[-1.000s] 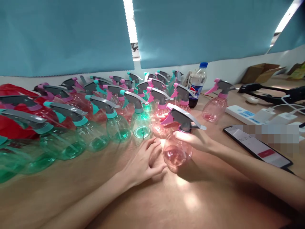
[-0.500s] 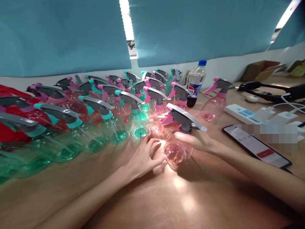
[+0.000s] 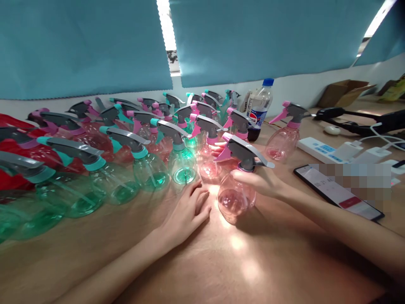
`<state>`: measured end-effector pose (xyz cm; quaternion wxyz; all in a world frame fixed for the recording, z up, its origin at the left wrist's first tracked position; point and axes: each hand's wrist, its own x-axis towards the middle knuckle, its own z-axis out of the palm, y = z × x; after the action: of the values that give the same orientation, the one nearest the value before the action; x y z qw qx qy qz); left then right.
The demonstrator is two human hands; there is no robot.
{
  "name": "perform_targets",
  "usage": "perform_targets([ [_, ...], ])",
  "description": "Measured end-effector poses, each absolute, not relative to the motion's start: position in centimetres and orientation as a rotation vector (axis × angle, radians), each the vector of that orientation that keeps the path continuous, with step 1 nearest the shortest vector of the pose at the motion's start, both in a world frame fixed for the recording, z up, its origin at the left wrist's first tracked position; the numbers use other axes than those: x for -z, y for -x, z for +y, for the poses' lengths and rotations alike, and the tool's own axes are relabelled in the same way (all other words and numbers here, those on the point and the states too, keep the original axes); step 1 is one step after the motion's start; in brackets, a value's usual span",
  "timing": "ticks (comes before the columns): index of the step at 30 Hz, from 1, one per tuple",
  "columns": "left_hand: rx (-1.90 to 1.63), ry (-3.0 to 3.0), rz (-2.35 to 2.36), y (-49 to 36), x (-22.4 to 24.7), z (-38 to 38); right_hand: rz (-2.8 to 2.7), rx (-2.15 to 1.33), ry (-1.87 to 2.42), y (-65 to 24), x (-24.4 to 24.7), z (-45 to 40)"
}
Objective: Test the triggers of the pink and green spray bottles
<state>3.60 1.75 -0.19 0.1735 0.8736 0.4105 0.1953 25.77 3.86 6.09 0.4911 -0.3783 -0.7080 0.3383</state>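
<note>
My right hand [image 3: 257, 179] is wrapped round the neck of a pink spray bottle [image 3: 232, 202] with a grey and pink trigger head. The bottle looks upright on the table, some liquid low inside it. My left hand [image 3: 193, 211] rests on the table to its left, fingers loosely bent and apart, holding nothing and not touching the bottle. Just beyond my left fingertips stands a green spray bottle [image 3: 183, 164]. Another pink spray bottle [image 3: 210, 158] is close behind the one in my right hand.
Rows of green and pink spray bottles [image 3: 152, 169] fill the left and back. To the right are a lone pink spray bottle [image 3: 283, 141], a cola bottle [image 3: 261, 109], a phone [image 3: 335, 190], a power strip [image 3: 322, 150], a black headset [image 3: 354, 120] and a cardboard box [image 3: 341, 93].
My left hand has drawn back left, away from the base of the pink spray bottle. My right hand still holds that bottle, in nearly the same place.
</note>
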Motion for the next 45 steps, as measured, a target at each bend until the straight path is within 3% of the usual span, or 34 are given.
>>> perform_targets([
  [8, -0.407, -2.682, 1.221, -2.8, 0.4, 0.8, -1.853, -0.799, 0.868, -25.6, -6.5, 3.5],
  [45, -0.338, -2.765, 1.207, -3.2, 0.4, 1.2, -1.901, -0.682, 0.988, -26.1, -6.1, 3.6],
])
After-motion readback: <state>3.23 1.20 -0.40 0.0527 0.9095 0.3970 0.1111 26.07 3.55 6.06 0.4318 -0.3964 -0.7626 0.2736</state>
